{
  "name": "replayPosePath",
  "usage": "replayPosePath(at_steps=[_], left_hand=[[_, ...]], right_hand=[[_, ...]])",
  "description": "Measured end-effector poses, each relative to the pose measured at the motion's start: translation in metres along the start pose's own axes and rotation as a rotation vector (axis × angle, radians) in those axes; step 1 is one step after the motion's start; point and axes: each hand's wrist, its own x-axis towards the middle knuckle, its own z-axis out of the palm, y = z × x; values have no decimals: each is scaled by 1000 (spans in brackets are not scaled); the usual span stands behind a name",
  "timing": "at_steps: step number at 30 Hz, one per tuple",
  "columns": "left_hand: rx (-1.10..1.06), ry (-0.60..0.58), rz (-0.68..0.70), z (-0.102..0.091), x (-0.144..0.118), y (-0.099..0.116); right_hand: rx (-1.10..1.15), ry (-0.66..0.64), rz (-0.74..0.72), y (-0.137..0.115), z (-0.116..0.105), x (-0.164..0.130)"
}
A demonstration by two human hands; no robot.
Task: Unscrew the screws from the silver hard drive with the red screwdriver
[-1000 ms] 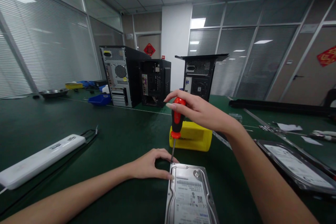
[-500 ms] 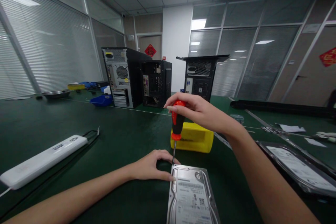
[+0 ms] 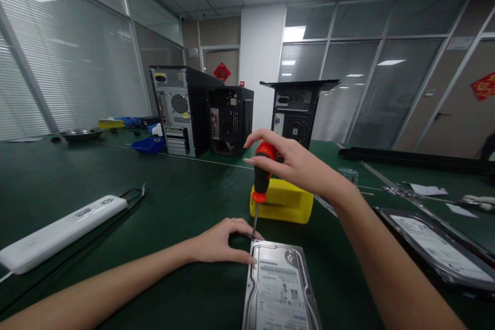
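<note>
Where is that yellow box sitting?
In the head view, the yellow box sits mid-table on the green mat, just behind the screwdriver held by the right hand, beyond the hard drive.

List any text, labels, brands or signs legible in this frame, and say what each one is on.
"福": red diamond sign on the far door, roughly legible.
Hard drive label: printed lines and barcodes, too small to read.
Second hard drive label at right: blurred.
White power strip: marks unreadable.
Red wall decoration at right: gold characters blurred.
Screwdriver and yellow box: no readable text.
</note>
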Motion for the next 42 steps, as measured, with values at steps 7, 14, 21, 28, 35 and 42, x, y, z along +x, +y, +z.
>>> replayPosePath(at_steps=[7,14,21,28,35,42], left_hand=[[3,-1,22,0,0,-3],[11,10,43,1,1,-1],[12,7,21,0,0,-1],[3,-2,10,-1,-1,1],[17,10,2,0,-1,1],[12,7,31,0,-1,-1]], right_hand=[[73,-38,-29,-1,0,-1],[139,-17,-43,-1,5,3],[76,-25,-47,-6,1,2],[243,-107,-3,-2,-2,-3],[42,5,-83,-4,6,5],[41,-46,-30,-8,0,-2]])
